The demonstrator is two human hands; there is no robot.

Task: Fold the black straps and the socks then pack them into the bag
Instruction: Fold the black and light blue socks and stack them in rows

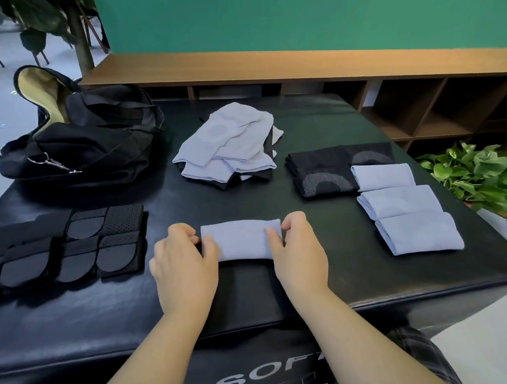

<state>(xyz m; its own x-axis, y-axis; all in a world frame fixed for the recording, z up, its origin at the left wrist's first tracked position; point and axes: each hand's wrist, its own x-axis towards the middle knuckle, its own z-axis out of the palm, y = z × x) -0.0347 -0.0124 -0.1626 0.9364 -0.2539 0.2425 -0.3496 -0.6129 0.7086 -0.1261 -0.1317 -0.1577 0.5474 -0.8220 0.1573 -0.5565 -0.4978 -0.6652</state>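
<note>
Both hands pinch a folded pale-blue sock (242, 240) at the lower middle of the frame. The left hand (184, 260) holds its left end, thumb on top and fingers curled behind the edge. The right hand (297, 246) holds the right end the same way, thumb lying on the fabric and fingertips hooked over the far edge. The sock lies flat on the black padded table (256, 296), folded into a short rectangle between the two hands.

To the right of the frame, three folded pale-blue socks (402, 205) lie in a column, each overlapping the next. Just above them sits a folded black sock stack (324, 169) with grey arc patterns, touching the top blue one. At the upper middle, a loose pile of unfolded socks (229, 144), pale blue over black, rests on the table.

At the left edge, the black straps (65, 247) lie folded in rows, showing perforated panels and rounded tabs. In the upper left, the black bag (86, 139) sits open, its tan lining showing and a metal clip (54, 163) on its front.

A potted green plant (480, 176) stands off the table's right side, and wooden shelving (423, 107) runs beneath a green wall (290, 8).
</note>
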